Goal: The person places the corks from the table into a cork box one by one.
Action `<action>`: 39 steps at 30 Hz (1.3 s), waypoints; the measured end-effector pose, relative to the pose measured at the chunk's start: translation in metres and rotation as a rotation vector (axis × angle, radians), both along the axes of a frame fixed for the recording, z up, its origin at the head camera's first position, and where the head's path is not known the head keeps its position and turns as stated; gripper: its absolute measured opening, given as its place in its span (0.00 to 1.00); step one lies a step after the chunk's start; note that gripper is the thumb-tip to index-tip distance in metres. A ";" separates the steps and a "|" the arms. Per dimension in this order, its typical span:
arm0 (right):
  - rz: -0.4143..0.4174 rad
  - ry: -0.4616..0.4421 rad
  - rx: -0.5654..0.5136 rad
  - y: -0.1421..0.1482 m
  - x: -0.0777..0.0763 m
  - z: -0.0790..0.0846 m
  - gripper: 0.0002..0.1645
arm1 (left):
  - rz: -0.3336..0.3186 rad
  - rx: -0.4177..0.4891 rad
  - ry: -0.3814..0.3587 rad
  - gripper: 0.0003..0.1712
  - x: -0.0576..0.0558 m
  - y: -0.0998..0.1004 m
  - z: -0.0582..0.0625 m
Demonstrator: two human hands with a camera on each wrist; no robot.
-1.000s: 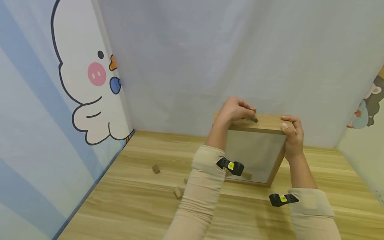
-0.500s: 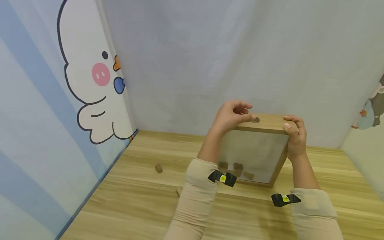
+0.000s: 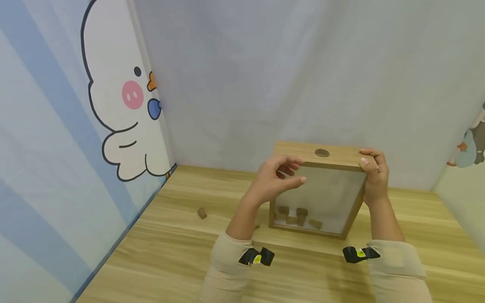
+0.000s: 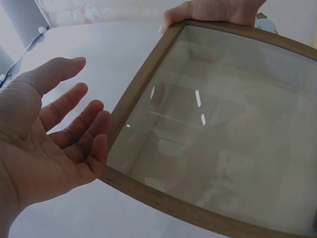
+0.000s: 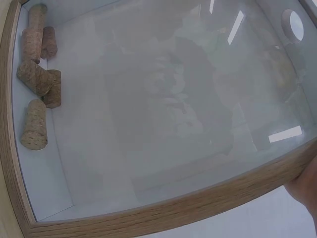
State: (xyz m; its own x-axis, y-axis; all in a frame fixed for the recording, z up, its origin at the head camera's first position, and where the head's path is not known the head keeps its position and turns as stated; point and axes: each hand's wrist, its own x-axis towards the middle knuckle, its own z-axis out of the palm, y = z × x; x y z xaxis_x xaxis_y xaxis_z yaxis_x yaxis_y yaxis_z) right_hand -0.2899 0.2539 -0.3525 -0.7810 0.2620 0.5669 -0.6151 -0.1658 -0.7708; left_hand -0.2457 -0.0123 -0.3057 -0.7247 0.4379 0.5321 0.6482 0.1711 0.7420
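A wooden shadow box (image 3: 307, 159) with a clear front stands upright on the table, a round hole (image 3: 322, 153) in its top. Several wine corks (image 5: 34, 124) lie inside along the bottom, seen through the pane in the right wrist view. My right hand (image 3: 374, 174) grips the box's upper right corner, thumb in front and fingers over the top. In front of the box's upper left side, my left hand (image 3: 274, 179) holds nothing, its fingers loosely bent and thumb apart. The left wrist view shows that hand's palm (image 4: 44, 163) beside the wooden frame (image 4: 148, 69).
One loose cork (image 3: 202, 213) lies on the wooden table (image 3: 159, 252) to the left. Another cork (image 3: 257, 226) is mostly hidden behind my left forearm. A pale curtain (image 3: 235, 84) hangs behind the box, and a printed blue-and-white curtain (image 3: 49, 168) is at the left.
My left hand has let go of a cork at the hole and moved down and left, off the box top. The right hand keeps its grip on the corner.
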 end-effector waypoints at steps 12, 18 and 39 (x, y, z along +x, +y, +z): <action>0.001 0.030 0.009 -0.001 -0.002 0.000 0.12 | 0.003 -0.175 0.011 0.23 0.003 -0.035 -0.049; -0.002 0.032 0.006 -0.002 -0.002 -0.001 0.11 | 0.077 -0.224 -0.072 0.24 0.000 -0.058 -0.075; -0.006 0.036 -0.003 -0.001 -0.003 -0.004 0.12 | 0.363 -0.207 -0.327 0.25 -0.013 -0.152 -0.142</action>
State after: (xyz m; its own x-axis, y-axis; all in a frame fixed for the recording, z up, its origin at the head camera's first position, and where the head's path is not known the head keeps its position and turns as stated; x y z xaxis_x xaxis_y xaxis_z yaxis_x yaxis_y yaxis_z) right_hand -0.2932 0.2532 -0.3570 -0.7585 0.2679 0.5940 -0.6435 -0.1643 -0.7476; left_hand -0.2585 -0.1639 -0.4480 -0.9628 0.1999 0.1815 0.2601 0.5061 0.8223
